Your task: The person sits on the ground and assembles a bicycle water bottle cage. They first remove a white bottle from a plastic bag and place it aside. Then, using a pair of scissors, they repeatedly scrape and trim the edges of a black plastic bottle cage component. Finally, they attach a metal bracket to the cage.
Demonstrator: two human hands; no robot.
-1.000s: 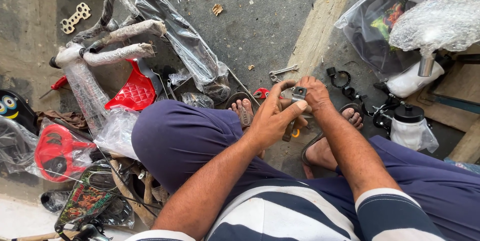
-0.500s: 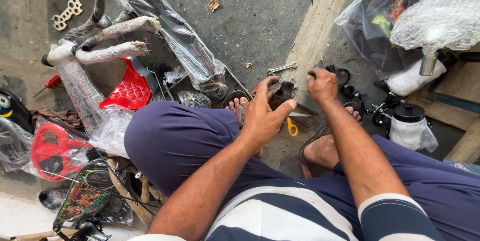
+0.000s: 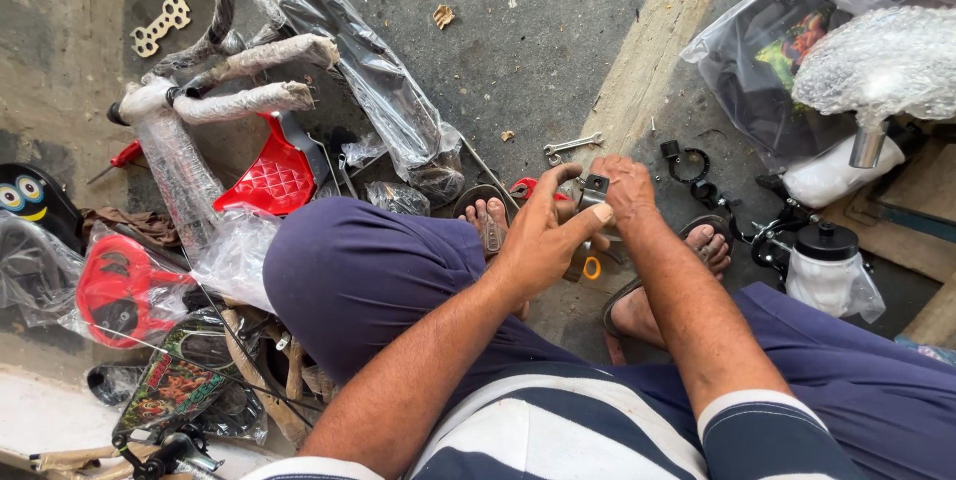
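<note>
Near the middle of the frame both hands meet over a small dark metal clamp (image 3: 596, 188), held just above the person's sandalled feet. The left hand (image 3: 538, 236) reaches in from lower left, its fingers (image 3: 588, 219) curled with the thumb and forefinger pressed against the clamp's near side, apparently to steady it. The right hand (image 3: 627, 191) closes over the clamp from the right, fingers wrapped around its far edge, so the part is pinched between the two hands; how tightly cannot be told. Holding it low between the knees keeps it close to the eyes and to the loose pieces on the floor (image 3: 558, 52). A spanner (image 3: 573, 146) lies on the concrete just above the hands, within easy reach. To the right sit black clamps (image 3: 687, 163) and a wrapped white part (image 3: 827, 271). At left lie a red seat (image 3: 274, 176), padded frame tubes (image 3: 249, 82) in plastic wrap and a red wheel (image 3: 119, 286), all still bagged, likely to protect their finish.
</note>
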